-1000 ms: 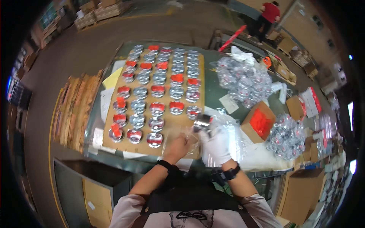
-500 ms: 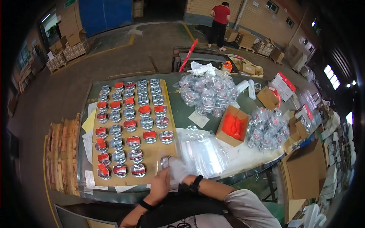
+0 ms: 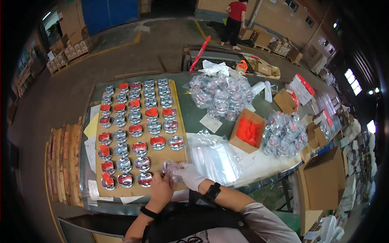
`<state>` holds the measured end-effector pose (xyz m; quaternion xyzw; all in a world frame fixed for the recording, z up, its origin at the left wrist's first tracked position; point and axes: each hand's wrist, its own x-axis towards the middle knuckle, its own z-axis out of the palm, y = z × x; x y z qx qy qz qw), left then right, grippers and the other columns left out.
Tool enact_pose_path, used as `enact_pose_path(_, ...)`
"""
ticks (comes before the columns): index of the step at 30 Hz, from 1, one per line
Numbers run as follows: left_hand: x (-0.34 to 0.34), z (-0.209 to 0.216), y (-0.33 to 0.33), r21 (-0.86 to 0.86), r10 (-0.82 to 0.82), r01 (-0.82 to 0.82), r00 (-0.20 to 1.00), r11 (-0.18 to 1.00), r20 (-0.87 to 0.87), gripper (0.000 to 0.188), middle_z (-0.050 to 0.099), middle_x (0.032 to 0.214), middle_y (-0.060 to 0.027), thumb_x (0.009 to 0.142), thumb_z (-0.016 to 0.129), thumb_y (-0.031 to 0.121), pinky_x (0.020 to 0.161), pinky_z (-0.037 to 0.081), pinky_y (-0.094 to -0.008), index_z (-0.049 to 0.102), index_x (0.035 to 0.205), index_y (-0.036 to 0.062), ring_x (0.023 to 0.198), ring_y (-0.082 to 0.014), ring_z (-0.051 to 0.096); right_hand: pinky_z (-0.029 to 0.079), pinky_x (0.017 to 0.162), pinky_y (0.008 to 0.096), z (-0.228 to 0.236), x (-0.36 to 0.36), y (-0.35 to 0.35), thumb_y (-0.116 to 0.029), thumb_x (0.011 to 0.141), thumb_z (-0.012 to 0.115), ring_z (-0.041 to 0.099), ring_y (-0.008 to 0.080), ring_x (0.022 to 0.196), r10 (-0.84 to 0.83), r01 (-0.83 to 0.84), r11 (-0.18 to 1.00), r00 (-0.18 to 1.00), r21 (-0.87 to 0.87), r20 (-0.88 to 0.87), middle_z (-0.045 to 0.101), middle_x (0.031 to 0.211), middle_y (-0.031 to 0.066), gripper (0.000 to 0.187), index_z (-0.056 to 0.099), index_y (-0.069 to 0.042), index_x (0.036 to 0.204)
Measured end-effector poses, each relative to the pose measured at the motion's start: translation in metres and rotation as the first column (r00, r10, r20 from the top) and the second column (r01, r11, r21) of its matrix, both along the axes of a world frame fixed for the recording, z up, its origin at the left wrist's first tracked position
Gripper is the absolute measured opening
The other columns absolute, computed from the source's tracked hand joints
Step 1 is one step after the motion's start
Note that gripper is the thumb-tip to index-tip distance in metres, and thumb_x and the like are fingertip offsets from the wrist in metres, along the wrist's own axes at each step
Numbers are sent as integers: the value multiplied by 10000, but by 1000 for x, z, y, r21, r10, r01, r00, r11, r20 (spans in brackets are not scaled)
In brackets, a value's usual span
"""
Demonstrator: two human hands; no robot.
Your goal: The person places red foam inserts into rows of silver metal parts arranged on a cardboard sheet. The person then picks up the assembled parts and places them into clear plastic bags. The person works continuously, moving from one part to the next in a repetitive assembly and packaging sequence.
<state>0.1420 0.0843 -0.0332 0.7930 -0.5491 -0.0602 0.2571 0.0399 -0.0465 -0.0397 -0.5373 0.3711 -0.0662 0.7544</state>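
At the near edge of the brown cardboard sheet [image 3: 166, 156], my two hands are together around a shiny metal piston in a clear plastic bag [image 3: 170, 167]. My bare left hand [image 3: 162, 188] is closed at its left side. From the right, my right hand [image 3: 189, 177], in a white glove, grips the crinkled plastic. Fingers and film partly hide the piston. Rows of silver pistons [image 3: 139, 148] stand on the sheet to the left, several with red pieces on or in them. Flat clear bags [image 3: 214, 162] lie just beyond my right hand.
A heap of bagged pistons [image 3: 221, 97] lies at the back, a smaller heap [image 3: 285, 135] at the right. Between them stands an open box with red pieces [image 3: 247, 131]. A large open carton [image 3: 322, 178] is right of the table; wooden pallets [image 3: 65, 162] stand left. A person [image 3: 235, 22] is far off.
My hands have shifted slightly left and up, and clear plastic now surrounds the piston, which was bare between them before. The distant person has turned and straightened somewhat.
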Motion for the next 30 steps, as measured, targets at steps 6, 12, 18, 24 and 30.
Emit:
enact_pose_path(6,0,-31,6,121,124,-98,965,988,-231,298,505,995,-184,790,696,204,694,503,-449,656,1034,39,880,-362,577,515,731,347,24,-9,-5,-123,907,529,646,222,943,328,-274,-307,868,-911,-372,636,1149,137,343,556,-56,1243)
enact_pose_path(12,-24,-10,2,243,172,-148,982,959,-79,387,565,975,-196,803,707,247,719,513,-462,604,1123,57,901,-367,588,522,687,381,8,23,-35,-152,824,558,660,257,882,427,-502,-336,673,-797,-604,662,941,84,164,646,-90,948)
enact_pose_path(18,-10,-10,-7,34,231,-235,905,971,-356,396,554,1046,-208,870,664,261,723,511,-416,558,1182,41,889,-308,598,528,748,438,3,29,-55,-172,831,589,673,333,842,560,-582,23,681,-813,-472,657,795,162,174,642,-55,948)
enact_pose_path(24,-33,41,-50,-146,237,-405,750,902,-618,255,601,984,-135,919,607,168,691,503,-368,575,1123,17,818,-228,622,499,843,465,39,-4,-165,-293,897,574,623,400,958,237,-179,472,969,-863,-71,636,1032,238,366,593,-37,1159)
enact_pose_path(30,-131,-19,-171,259,-93,187,937,948,-338,318,648,954,-147,899,608,356,753,540,-414,652,956,46,880,-330,647,538,757,483,78,54,-354,-98,902,425,680,350,899,-276,-455,50,849,-889,-450,682,981,200,229,625,-73,1009)
